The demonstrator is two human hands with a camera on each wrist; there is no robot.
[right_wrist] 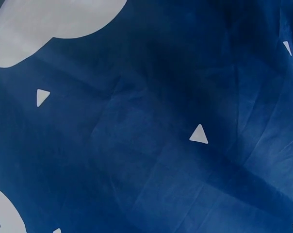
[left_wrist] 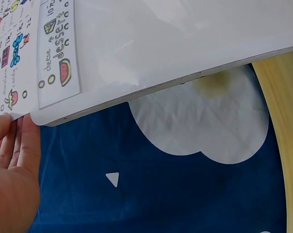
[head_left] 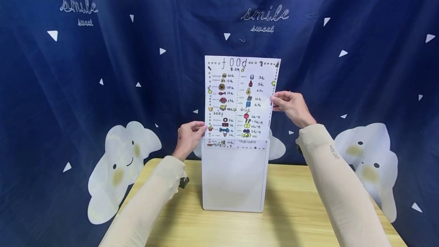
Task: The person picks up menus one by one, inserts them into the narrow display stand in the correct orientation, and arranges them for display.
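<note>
— What is in your hands?

— A hand-drawn food menu sheet (head_left: 240, 98), light and floppy, standing half inside a frosted plastic sleeve (head_left: 234, 178) upright on the wooden table (head_left: 295, 220). My left hand (head_left: 188, 137) pinches the sleeve's top left corner where the paper enters; my right hand (head_left: 291, 106) pinches the sheet's right edge, higher up.

— Tricky to handle?

— I'd say so. Thin paper buckles, so the edges are the places to hold. The sleeve looks slick.

— Anything in the way?

— Only the blue cloud-print curtain (head_left: 103, 68) just behind.
</note>
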